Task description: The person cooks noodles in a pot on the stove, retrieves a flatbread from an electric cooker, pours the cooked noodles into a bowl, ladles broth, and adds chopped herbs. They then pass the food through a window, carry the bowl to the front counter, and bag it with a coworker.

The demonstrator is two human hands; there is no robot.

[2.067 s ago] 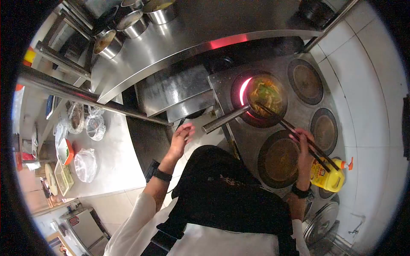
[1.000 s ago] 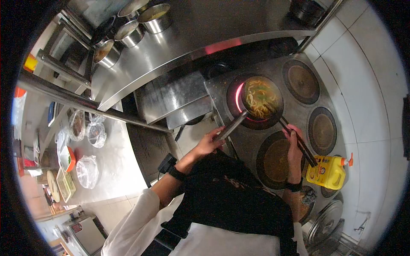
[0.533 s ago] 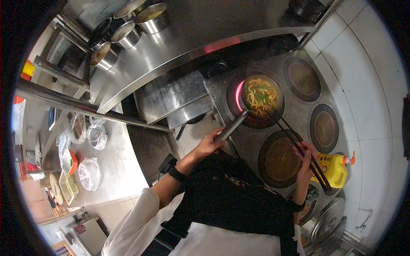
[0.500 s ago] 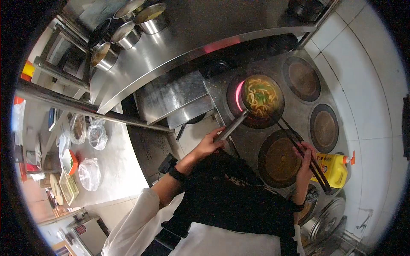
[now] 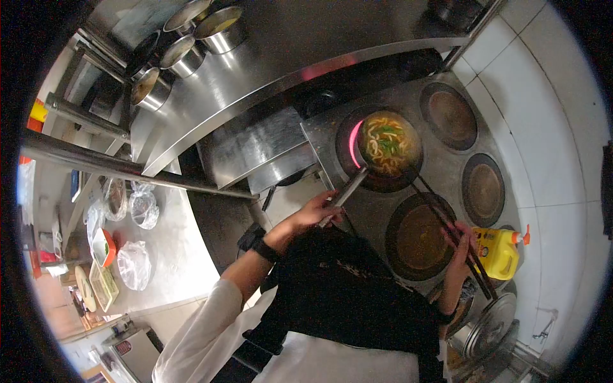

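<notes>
My left hand (image 5: 315, 209) is wrapped round the metal handle of a saucepan (image 5: 345, 195). The pan sits on a round burner whose left edge glows red. Inside are thick noodles (image 5: 385, 142) with green leaves in a brownish broth. My right hand (image 5: 461, 242) grips a pair of long dark chopsticks (image 5: 437, 205), their tips at the lower right rim of the pan; whether they touch the noodles I cannot tell. Right beside that hand stands a yellow jug (image 5: 497, 254) with an orange pump top.
Several dark round burners (image 5: 420, 236) surround the pan on the cooktop. Steel pots (image 5: 220, 29) stand on the steel shelf (image 5: 287, 57) above. At left, a counter (image 5: 172, 255) holds plastic bags and an orange-and-white bowl (image 5: 104, 247). Stacked lids (image 5: 490, 329) lean at lower right.
The chopsticks and my right hand have shifted slightly, and the noodles lie differently in the pan. My left hand keeps hold of the handle. The whole view has moved a little.
</notes>
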